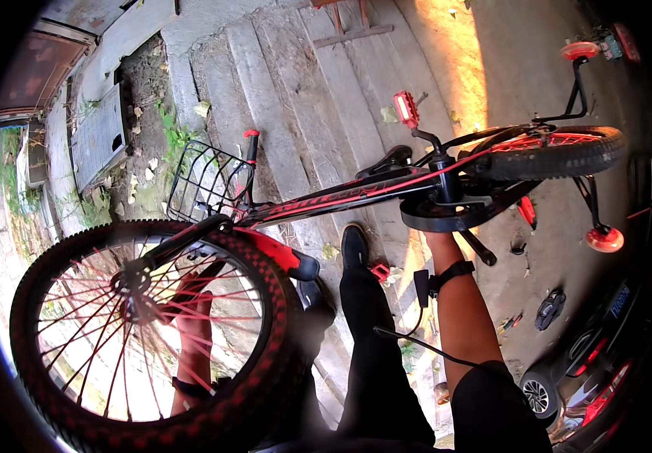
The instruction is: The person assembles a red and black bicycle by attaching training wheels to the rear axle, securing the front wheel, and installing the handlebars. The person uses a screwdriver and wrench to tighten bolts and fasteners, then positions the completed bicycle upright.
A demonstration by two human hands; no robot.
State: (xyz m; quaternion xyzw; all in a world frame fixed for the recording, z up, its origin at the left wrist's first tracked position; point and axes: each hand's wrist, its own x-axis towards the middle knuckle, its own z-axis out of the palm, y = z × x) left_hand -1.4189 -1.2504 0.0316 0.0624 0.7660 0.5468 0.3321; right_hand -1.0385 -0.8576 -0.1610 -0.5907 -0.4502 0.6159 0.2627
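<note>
Below the concrete steps (349, 83) in the upper frame, the training-wheel bicycle (341, 198) spanned the middle, seemingly lifted, not set down. Behind its front wheel (134, 285), lower left, was the left hand (195, 308); under the chain guard (422, 217), right of centre, the right hand (439, 241). I couldn't tell either's finger closure.

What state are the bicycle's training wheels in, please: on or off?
On: two red training wheels sit on black brackets beside the rear wheel.
</note>
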